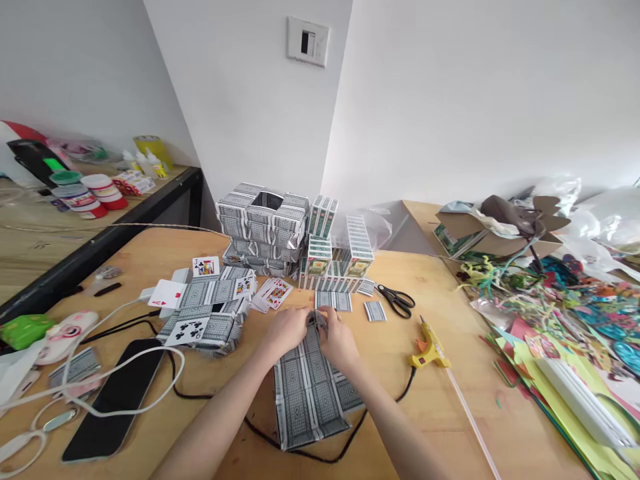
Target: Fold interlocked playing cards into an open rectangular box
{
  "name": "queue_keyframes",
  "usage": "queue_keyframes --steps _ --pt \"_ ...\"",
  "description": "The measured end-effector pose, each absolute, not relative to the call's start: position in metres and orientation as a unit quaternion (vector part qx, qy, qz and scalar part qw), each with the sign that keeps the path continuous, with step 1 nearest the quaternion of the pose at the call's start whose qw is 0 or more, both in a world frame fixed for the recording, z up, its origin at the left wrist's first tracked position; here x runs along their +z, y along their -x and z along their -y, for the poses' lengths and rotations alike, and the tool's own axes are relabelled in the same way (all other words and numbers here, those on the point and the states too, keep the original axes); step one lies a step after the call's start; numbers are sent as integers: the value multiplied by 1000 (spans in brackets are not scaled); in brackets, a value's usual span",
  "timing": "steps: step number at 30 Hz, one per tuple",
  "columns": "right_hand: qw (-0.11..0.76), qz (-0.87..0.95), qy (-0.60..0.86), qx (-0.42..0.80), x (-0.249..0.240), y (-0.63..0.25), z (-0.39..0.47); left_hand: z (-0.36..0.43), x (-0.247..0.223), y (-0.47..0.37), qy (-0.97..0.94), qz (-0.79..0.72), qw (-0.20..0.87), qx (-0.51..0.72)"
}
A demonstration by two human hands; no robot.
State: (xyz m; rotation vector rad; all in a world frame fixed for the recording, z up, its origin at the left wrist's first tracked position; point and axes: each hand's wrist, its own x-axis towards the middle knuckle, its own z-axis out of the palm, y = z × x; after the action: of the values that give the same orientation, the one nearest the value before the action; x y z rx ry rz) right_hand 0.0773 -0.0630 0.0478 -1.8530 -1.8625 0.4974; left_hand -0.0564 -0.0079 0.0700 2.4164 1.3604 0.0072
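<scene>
Your hands meet at the far edge of a card panel on the bench.
Left hand (289, 328) and right hand (336, 339) pinch the flat, patterned panel (310, 390), apparently glued cards; fingertips hide the seam. Yellow glue gun (429, 350) lies near.

No legible words or brands. Only card faces readable: red "A" on ace of hearts (167, 294), club pips on clubs card (190, 329), face cards fanned (274, 292) mid-counter. Box labels (319, 265) too small.
</scene>
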Motion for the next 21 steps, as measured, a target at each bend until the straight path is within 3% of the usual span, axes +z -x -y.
queue_keyframes --steps 8,21 --pt "216 677 667 224 43 -57 70 4 64 56 -860 -486 156 7" --pt "268 663 541 443 36 -54 75 12 65 55 -874 -462 153 -3"
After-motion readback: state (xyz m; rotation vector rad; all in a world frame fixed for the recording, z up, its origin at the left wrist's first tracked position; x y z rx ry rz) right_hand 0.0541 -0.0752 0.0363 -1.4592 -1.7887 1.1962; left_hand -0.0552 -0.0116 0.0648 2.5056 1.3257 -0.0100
